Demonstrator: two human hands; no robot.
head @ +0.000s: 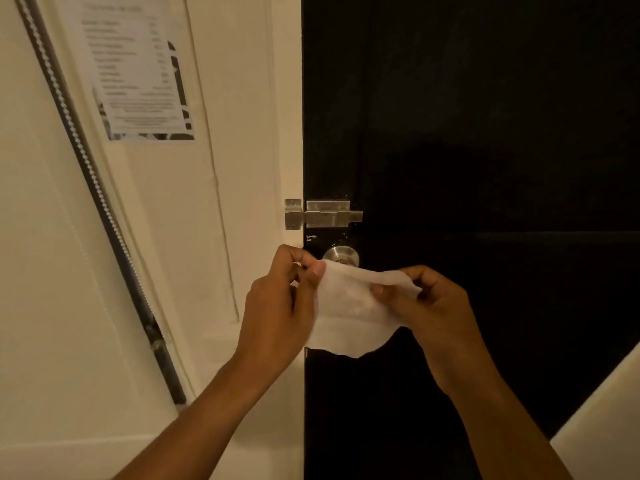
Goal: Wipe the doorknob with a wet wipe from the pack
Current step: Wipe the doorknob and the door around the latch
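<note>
Nearest, I see both forearms reaching up from the bottom edge. The left hand (277,306) pinches the top left corner of the wet wipe (349,313) between thumb and curled fingers. The right hand (433,306) pinches the wipe's top right edge the same way, fingers curled over it. The wipe hangs spread between the two hands, white, its lower edge loose and rounded, in front of the door's edge.

Just behind the wipe's upper edge sits the doorknob (341,255), round, brushed metal, mounted on the black door (485,133). I cannot tell whether the wipe touches the knob; its lower part is hidden by the cloth. Above the knob, a metal slide bolt (329,213) spans from the door to the cream door frame (289,98).

Farther left, on the pale wall (41,237), a printed sheet (138,74) is stuck up, text blurred. A beaded metal hose (93,188) runs diagonally down the wall.
</note>
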